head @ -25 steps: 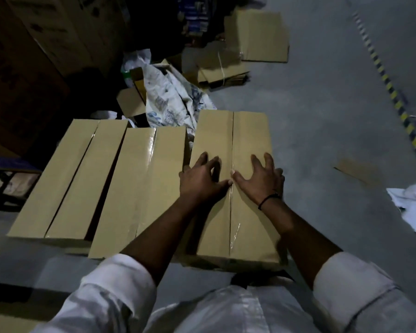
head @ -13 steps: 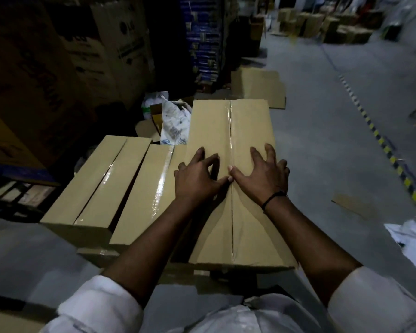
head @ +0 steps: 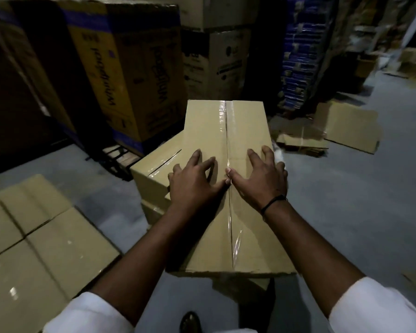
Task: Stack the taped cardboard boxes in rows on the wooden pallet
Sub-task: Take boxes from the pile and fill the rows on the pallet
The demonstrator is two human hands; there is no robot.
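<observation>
A long taped cardboard box (head: 245, 131) fills the middle of the view, its clear tape seam running away from me. My left hand (head: 194, 186) lies flat on its top left of the seam, fingers spread. My right hand (head: 259, 179) lies flat right of the seam, thumb tips almost meeting. Another taped box (head: 151, 174) sits just left of it and lower, partly hidden under it. More taped boxes (head: 34, 239) lie together at the lower left. The pallet under them is hidden.
Tall printed cartons (head: 130, 68) and a blue wrapped stack (head: 303, 56) stand behind. A dark wooden pallet (head: 117, 159) shows under the cartons. Flattened cardboard (head: 346, 126) lies on the grey floor at right. My shoe (head: 190, 322) is at the bottom edge.
The view has swung up and left with the box. The box under my hands has risen above its neighbours and moved away from them; both hands stay flat on its top.
</observation>
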